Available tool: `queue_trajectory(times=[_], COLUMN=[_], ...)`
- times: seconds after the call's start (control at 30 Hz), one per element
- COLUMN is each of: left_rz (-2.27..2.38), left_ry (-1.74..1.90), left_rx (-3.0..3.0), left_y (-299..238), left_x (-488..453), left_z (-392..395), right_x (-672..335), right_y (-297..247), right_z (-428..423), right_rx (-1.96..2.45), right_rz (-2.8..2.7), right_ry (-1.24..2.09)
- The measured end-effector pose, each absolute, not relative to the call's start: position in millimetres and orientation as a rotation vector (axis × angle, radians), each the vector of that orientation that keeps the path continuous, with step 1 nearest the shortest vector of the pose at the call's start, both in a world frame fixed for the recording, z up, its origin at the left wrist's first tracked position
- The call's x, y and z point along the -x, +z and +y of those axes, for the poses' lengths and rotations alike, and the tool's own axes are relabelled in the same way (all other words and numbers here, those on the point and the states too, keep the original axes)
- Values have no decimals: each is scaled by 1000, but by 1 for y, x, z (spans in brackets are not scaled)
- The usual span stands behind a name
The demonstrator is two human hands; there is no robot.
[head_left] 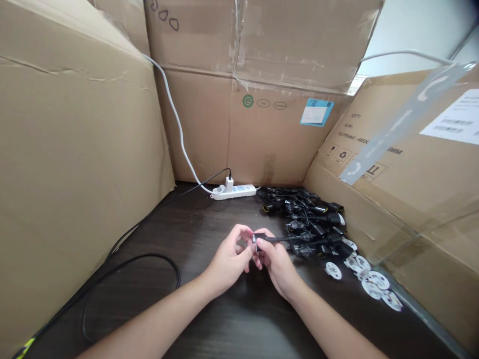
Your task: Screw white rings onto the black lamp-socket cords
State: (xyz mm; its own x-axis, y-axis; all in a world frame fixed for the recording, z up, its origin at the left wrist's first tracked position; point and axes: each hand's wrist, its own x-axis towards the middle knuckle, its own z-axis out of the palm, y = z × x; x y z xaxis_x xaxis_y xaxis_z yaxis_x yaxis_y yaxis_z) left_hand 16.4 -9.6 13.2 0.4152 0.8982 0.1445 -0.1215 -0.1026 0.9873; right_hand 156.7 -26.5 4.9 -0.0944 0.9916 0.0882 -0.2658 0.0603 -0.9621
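Observation:
My left hand (pixel 232 255) is closed, pinching a small white disc (pixel 255 240) seen nearly edge-on. The disc sits against the end of a black lamp socket (pixel 260 236), which my right hand (pixel 277 260) grips with thumb and fingers. From the socket a black cord (pixel 281 239) runs right toward a heap of black corded sockets and plugs (pixel 314 227). Whether the disc is fastened to the socket or only touching it, I cannot tell. More white discs (pixel 370 284) lie scattered to the right of my right hand, one (pixel 333 270) apart from the others.
A white power strip (pixel 239 192) with a white plug-in adapter (pixel 229 184) lies at the back of the dark table (pixel 209 329). A black cable (pixel 149 214) loops along the left. Cardboard boxes stand left (pixel 82 149), behind (pixel 209 124) and right (pixel 422 199).

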Motion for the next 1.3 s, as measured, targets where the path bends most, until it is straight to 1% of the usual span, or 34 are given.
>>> queue_trajectory(times=[0.23,0.47,0.63,0.83,1.1,1.3], left_rz=[778,829,728,693,901,911], left_ry=[1074,1117,1130,1108,1094,1083], left_rx=[-1587,-1892,-1888,-1993,-2030,-2049], left_y=[11,7,15,18,13,14], left_x=[-14,-9,-7,-4,-5,-5], left_z=[-14,-11,-13,-15,-19,-18], right_x=[-154,-153,-155,-153,-157,-156], right_y=[11,8,10,17,21,18], right_z=[-27,-28,-29,-33,-35,-33], right_rx=[766,832,824,819,789,811], right_rz=[-854,-743,-679,-691,-768,-775], right_ry=[1504,1562,1665,1693,1707,1682])
